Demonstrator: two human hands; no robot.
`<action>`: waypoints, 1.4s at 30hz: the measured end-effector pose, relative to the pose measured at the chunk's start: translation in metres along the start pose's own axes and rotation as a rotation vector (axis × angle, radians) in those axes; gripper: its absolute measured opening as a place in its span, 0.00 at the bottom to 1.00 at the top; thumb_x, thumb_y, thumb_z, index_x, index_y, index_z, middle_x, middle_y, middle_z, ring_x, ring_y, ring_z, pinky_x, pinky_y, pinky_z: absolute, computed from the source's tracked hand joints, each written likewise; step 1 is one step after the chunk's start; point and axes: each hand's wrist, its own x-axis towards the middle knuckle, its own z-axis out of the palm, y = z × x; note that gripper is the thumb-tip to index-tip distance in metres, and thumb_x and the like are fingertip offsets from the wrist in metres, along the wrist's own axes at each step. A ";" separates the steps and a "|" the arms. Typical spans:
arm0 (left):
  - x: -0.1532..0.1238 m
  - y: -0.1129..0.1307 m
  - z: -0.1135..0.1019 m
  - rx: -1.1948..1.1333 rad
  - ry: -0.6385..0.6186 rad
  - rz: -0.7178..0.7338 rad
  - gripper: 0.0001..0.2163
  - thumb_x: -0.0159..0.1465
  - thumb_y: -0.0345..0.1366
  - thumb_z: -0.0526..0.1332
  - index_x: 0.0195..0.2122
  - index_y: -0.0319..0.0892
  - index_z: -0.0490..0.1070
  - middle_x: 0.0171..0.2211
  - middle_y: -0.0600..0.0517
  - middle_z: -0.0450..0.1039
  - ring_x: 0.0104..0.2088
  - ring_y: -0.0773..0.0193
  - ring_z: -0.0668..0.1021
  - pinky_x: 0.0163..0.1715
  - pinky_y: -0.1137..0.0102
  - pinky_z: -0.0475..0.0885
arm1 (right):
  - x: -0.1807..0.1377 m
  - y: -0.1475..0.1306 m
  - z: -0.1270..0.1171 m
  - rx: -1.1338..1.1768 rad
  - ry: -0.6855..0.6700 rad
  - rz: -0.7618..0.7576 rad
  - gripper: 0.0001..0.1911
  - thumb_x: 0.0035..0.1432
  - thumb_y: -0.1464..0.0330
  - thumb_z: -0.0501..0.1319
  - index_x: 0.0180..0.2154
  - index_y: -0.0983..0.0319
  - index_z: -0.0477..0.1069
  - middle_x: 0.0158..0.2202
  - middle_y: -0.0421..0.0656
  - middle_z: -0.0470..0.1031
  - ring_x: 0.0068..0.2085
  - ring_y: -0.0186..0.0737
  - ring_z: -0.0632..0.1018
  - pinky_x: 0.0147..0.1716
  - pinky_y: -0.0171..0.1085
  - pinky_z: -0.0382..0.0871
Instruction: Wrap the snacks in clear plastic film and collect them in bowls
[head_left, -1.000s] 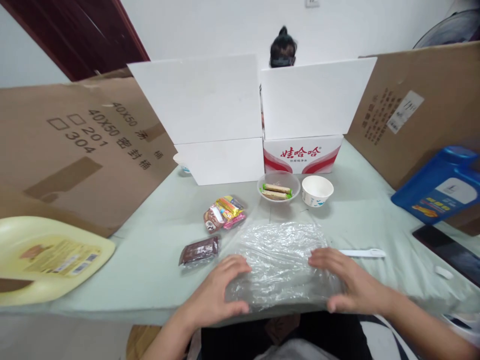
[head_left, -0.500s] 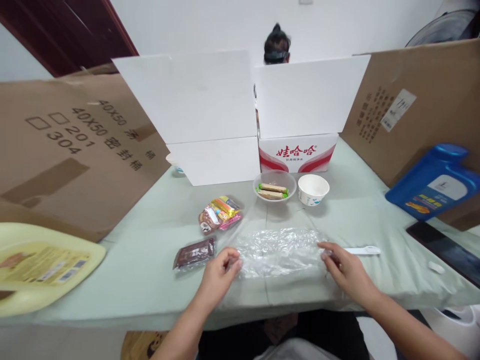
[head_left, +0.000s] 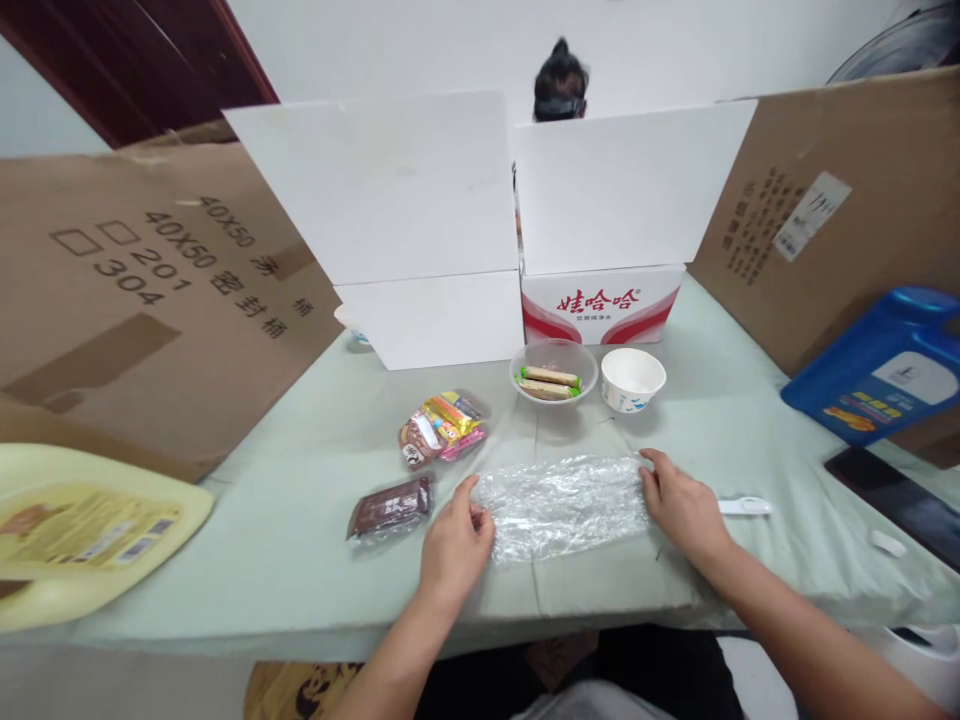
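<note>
A crinkled strip of clear plastic wrap [head_left: 566, 508] lies spread across the table in front of me. At its left edge my left hand [head_left: 459, 540] is closed, fingers curled on the plastic. My right hand [head_left: 684, 505] grips the opposite edge near the upper corner, thumb and fingers together. Just left of my left hand rests a dark brown wrapped packet [head_left: 391, 505]. Behind it sits a clear pack of colourful snacks [head_left: 444, 430]. A white plastic utensil [head_left: 746, 507] sticks out beyond my right hand, partly hidden by it.
A clear bowl [head_left: 521, 375] with green-ended wrapped sticks stands beside a white paper cup [head_left: 634, 380]. White box panels [head_left: 427, 320] and brown cardboard [head_left: 150, 380] enclose the table. A yellow bottle [head_left: 97, 535], a blue bottle [head_left: 874, 370] and a phone [head_left: 892, 505] flank it. Someone's head shows behind.
My left hand has turned and moved slightly right along the plastic's edge. My right hand has moved up towards the upper right corner. The plastic looks flatter, and the view has shifted a little.
</note>
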 end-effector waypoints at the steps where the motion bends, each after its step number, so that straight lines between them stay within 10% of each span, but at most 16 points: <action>1: 0.000 -0.001 0.001 0.011 0.003 0.013 0.22 0.60 0.32 0.55 0.56 0.38 0.64 0.29 0.53 0.75 0.33 0.59 0.79 0.36 0.67 0.71 | 0.001 0.000 0.000 -0.014 -0.008 0.010 0.18 0.67 0.66 0.47 0.54 0.64 0.65 0.32 0.48 0.80 0.31 0.49 0.81 0.25 0.39 0.64; 9: 0.001 -0.010 0.004 0.042 0.015 0.057 0.22 0.59 0.32 0.58 0.56 0.39 0.63 0.32 0.52 0.74 0.34 0.59 0.78 0.37 0.66 0.72 | -0.005 0.008 -0.003 0.095 0.061 -0.068 0.18 0.63 0.67 0.52 0.53 0.64 0.64 0.36 0.46 0.78 0.35 0.47 0.79 0.31 0.41 0.70; 15: -0.004 -0.004 0.002 0.139 0.406 0.388 0.10 0.64 0.33 0.55 0.44 0.37 0.70 0.40 0.42 0.71 0.42 0.52 0.74 0.43 0.59 0.71 | -0.007 0.007 -0.011 0.167 0.193 -0.407 0.15 0.63 0.68 0.54 0.51 0.64 0.68 0.53 0.53 0.69 0.52 0.51 0.70 0.51 0.47 0.65; 24: -0.010 0.004 0.007 0.206 -0.194 0.699 0.27 0.63 0.41 0.59 0.63 0.45 0.58 0.66 0.45 0.55 0.66 0.45 0.56 0.61 0.46 0.54 | 0.018 0.015 -0.010 0.068 0.107 -0.245 0.13 0.65 0.70 0.51 0.38 0.64 0.73 0.33 0.48 0.78 0.35 0.46 0.77 0.36 0.43 0.65; 29: -0.010 0.002 0.007 0.206 -0.240 0.662 0.27 0.64 0.43 0.58 0.64 0.47 0.57 0.67 0.46 0.51 0.67 0.46 0.51 0.63 0.45 0.50 | 0.014 -0.009 -0.028 0.180 0.229 -0.432 0.13 0.65 0.70 0.51 0.41 0.64 0.74 0.37 0.50 0.77 0.40 0.46 0.75 0.41 0.44 0.67; 34: -0.011 0.001 0.009 0.224 -0.241 0.652 0.28 0.64 0.43 0.58 0.65 0.48 0.55 0.68 0.47 0.49 0.68 0.46 0.50 0.63 0.45 0.50 | -0.006 -0.051 -0.013 0.228 -0.136 -0.784 0.27 0.64 0.55 0.55 0.58 0.63 0.65 0.59 0.52 0.68 0.60 0.51 0.65 0.57 0.51 0.58; 42: -0.010 -0.016 -0.006 0.260 -0.149 0.602 0.35 0.60 0.54 0.61 0.65 0.44 0.57 0.67 0.40 0.50 0.66 0.38 0.51 0.60 0.42 0.55 | -0.009 -0.003 -0.006 0.113 -0.269 -0.615 0.50 0.56 0.40 0.51 0.67 0.66 0.48 0.68 0.56 0.46 0.68 0.61 0.46 0.63 0.61 0.41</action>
